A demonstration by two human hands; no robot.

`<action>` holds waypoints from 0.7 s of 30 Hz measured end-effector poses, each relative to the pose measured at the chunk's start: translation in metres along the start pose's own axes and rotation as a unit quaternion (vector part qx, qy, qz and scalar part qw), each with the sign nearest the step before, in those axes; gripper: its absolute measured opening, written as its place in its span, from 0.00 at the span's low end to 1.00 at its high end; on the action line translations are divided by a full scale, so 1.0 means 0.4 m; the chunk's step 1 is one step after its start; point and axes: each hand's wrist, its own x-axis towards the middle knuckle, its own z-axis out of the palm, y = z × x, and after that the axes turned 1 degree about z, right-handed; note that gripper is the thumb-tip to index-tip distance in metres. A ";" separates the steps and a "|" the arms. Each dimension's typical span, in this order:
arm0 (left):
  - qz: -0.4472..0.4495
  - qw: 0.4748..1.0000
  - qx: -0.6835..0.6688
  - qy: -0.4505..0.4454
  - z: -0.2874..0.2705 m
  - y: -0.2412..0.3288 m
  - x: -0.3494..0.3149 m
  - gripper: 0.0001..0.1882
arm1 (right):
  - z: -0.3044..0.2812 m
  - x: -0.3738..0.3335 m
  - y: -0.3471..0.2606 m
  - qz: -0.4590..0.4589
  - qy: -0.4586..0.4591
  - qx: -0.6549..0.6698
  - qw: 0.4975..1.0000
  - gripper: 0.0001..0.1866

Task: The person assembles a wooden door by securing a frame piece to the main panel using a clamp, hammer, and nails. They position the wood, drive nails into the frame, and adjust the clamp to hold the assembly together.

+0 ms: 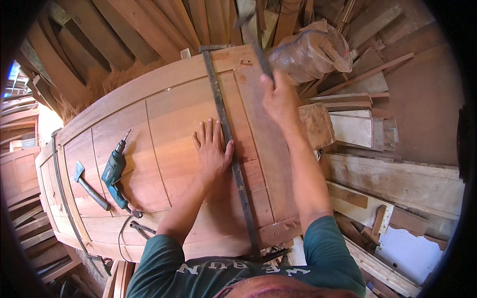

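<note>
The left hand [212, 148] lies open, fingers spread flat on a smooth reddish wooden door [164, 149], beside a long dark metal clamp bar [231, 149] crossing it. The right hand [279, 97] grips a raised hammer [256, 42].

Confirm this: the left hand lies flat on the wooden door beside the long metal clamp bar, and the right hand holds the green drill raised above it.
Wrong in one respect. The head view shows the right hand holding a hammer raised, not the green drill, which lies on the wooden door. The left hand does lie flat beside the clamp bar.
</note>
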 end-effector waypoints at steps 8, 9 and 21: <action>0.012 1.000 -0.005 -0.005 -0.013 0.011 0.001 0.38 | 0.047 -0.036 0.054 -0.106 0.176 0.001 0.979 0.22; 0.015 1.000 -0.008 0.000 -0.009 0.017 0.003 0.38 | 0.083 -0.041 0.126 -0.046 0.081 -0.248 0.964 0.22; 0.005 1.000 -0.015 0.001 -0.005 0.004 -0.001 0.38 | 0.037 0.004 0.036 -0.096 0.217 0.085 0.968 0.16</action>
